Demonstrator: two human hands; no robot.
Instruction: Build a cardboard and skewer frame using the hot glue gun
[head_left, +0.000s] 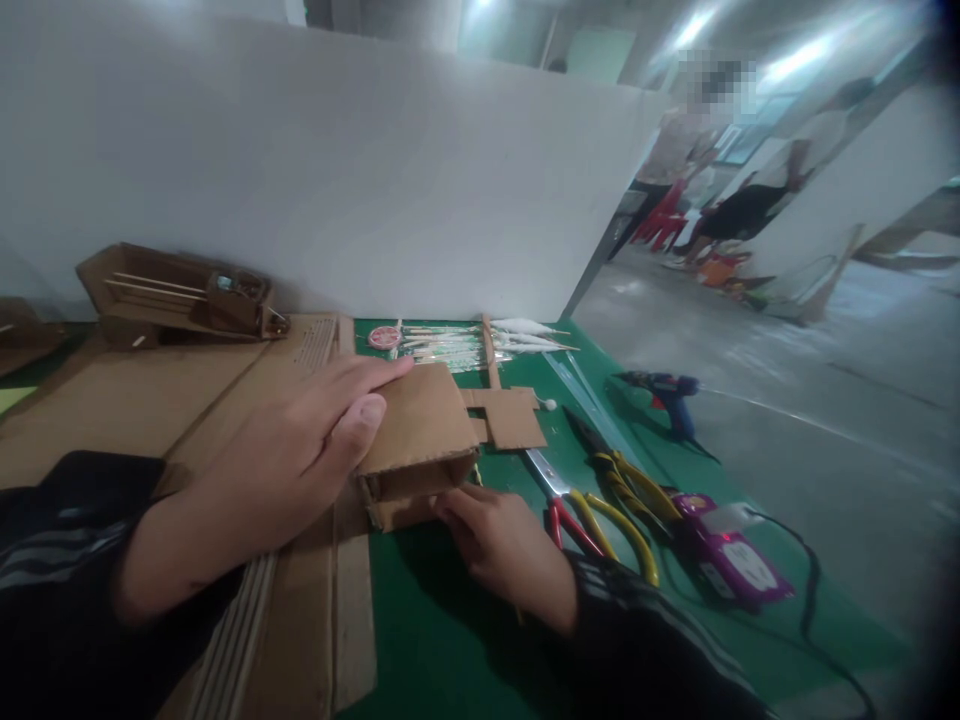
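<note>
A small cardboard box (420, 415) sits on the green tabletop, its open side facing me. My left hand (322, 430) rests against the box's left side and top, fingers together and pointing to the back. At the lower right edge of the box is my right hand (495, 545), its fingers curled closed at the rim; whatever they pinch there is partly hidden. Just behind the box to the right lies a flat cardboard piece (516, 418) with a white-tipped stick beside it. Red-handled scissors (559, 500) lie right of my right hand.
Yellow-handled pliers (630, 480), a purple power strip (731, 550) with a black cable and a blue glue gun (671, 390) lie to the right. Cardboard sheets (172, 400) and a cardboard model (187, 295) occupy the left. Bundled sticks (457, 345) lie behind; people stand beyond.
</note>
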